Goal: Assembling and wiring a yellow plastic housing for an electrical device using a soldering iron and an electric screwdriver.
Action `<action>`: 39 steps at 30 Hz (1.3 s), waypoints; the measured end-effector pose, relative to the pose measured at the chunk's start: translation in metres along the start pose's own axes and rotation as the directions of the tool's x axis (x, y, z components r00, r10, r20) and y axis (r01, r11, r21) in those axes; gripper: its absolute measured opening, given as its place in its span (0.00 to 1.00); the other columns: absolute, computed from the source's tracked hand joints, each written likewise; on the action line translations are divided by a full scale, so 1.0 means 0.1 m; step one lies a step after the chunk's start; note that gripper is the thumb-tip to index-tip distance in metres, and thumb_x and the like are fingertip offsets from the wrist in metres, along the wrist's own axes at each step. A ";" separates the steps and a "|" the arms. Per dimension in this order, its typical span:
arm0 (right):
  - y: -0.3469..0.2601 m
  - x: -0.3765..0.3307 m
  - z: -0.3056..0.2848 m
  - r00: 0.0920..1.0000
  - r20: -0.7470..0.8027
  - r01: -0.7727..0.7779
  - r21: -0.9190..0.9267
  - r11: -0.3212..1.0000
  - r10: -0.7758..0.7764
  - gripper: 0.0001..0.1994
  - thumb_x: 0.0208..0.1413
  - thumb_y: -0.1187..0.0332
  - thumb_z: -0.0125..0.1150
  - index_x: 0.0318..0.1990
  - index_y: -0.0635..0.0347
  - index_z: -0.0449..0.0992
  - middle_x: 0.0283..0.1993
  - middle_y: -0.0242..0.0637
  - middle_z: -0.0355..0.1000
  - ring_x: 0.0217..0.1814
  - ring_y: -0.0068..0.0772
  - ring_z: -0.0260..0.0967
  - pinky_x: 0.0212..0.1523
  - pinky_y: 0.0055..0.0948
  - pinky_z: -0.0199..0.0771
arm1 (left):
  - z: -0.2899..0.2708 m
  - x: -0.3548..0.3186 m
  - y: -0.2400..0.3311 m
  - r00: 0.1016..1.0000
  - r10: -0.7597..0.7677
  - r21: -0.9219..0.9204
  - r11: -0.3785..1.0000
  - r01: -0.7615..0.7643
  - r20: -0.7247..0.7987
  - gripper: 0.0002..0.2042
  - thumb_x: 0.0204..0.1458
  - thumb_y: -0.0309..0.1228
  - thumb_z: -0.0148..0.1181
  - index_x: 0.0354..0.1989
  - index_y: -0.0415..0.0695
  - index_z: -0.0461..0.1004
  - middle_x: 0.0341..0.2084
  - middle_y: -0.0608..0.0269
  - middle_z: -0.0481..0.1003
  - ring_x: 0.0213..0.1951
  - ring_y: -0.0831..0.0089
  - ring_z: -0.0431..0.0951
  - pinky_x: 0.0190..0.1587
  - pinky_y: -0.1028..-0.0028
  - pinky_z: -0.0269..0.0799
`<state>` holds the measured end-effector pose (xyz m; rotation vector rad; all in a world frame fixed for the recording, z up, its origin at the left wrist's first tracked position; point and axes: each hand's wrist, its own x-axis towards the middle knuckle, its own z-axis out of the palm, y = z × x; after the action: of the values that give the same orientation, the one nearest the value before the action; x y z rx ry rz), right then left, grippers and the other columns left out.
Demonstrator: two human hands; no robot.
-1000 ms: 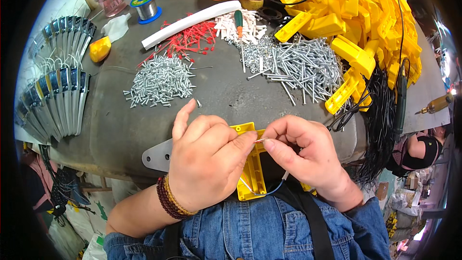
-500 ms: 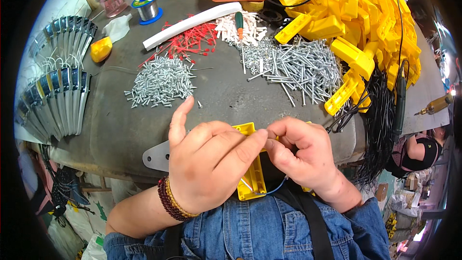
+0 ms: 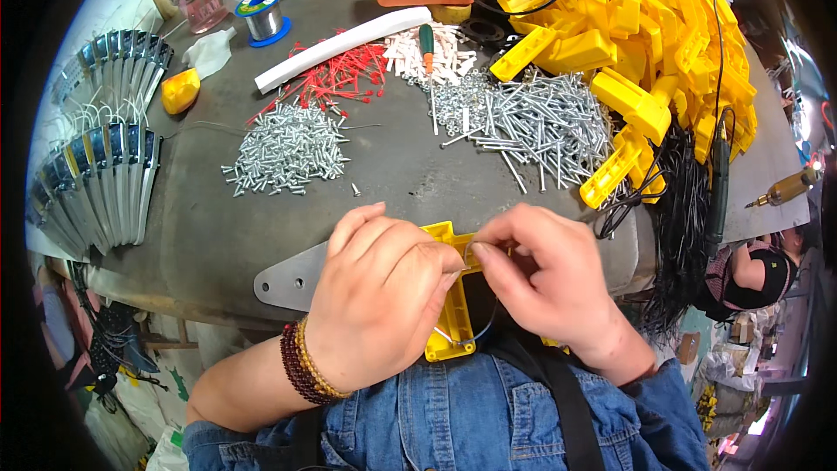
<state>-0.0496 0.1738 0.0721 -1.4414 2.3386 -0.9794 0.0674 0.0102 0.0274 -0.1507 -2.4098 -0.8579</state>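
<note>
In front of me a yellow plastic housing (image 3: 459,318) lies at the table's near edge, partly hidden by my hands. Above it, my left hand (image 3: 379,301) is closed, thumb and fingertips pinched on a thin wire (image 3: 468,251). Close beside it, my right hand (image 3: 554,275) pinches the same wire between thumb and forefinger. A thin blue wire (image 3: 486,330) curves out of the housing below the right hand. From under the left hand juts a grey metal plate (image 3: 283,281) with round holes. The exact wire ends are hidden by my fingers.
Short screws (image 3: 288,150), long screws (image 3: 558,126), red-tipped parts (image 3: 349,74) and a screwdriver (image 3: 427,48) lie ahead. Yellow housings (image 3: 645,35) heap at the right, above black cables (image 3: 680,218). Metal blades (image 3: 109,183) fan out left; a solder spool (image 3: 263,17) stands behind.
My right fingertips have drawn slightly apart from the left ones, showing thin wire between them. The raised little finger of my left hand has come down and curled in.
</note>
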 end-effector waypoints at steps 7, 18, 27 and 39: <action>0.06 0.00 0.02 0.999 -0.019 -0.033 -0.093 0.995 0.031 0.04 0.49 0.72 0.66 0.32 0.56 0.77 0.28 0.36 0.73 0.30 0.42 0.74 0.30 0.35 0.74 | 0.03 0.00 0.02 1.000 0.014 -0.030 0.999 -0.014 0.006 0.08 0.45 0.23 0.65 0.34 0.43 0.74 0.29 0.61 0.74 0.33 0.60 0.74 0.44 0.59 0.66; 0.19 0.07 0.03 0.983 0.051 0.177 0.010 0.984 -0.177 0.07 0.48 0.71 0.67 0.36 0.55 0.78 0.27 0.35 0.76 0.26 0.40 0.75 0.27 0.33 0.75 | 0.00 -0.03 -0.06 0.998 -0.052 -0.062 0.997 0.050 -0.032 0.08 0.46 0.27 0.68 0.33 0.46 0.75 0.28 0.67 0.75 0.30 0.66 0.74 0.40 0.66 0.59; 0.19 0.36 0.03 0.835 0.215 0.549 -0.259 0.795 -0.506 0.06 0.50 0.66 0.65 0.33 0.51 0.73 0.20 0.29 0.68 0.20 0.34 0.72 0.20 0.33 0.71 | -0.14 -0.02 -0.17 0.992 0.089 0.224 0.972 -0.067 -0.090 0.09 0.38 0.28 0.69 0.29 0.49 0.77 0.27 0.70 0.77 0.27 0.70 0.73 0.38 0.66 0.56; 0.23 0.69 -0.09 0.664 0.238 0.734 -0.393 0.554 -0.709 0.09 0.46 0.65 0.68 0.34 0.52 0.75 0.19 0.26 0.65 0.21 0.26 0.70 0.20 0.29 0.68 | -0.63 -0.14 -0.42 0.926 -0.043 0.206 0.978 -0.038 0.374 0.44 0.38 0.57 0.69 0.59 0.38 0.66 0.50 0.54 0.70 0.54 0.57 0.70 0.61 0.56 0.56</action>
<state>-0.1042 0.1252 0.0742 -2.7292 1.9821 -0.4809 0.0977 -0.0603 0.0363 -0.2504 -2.8430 -0.6095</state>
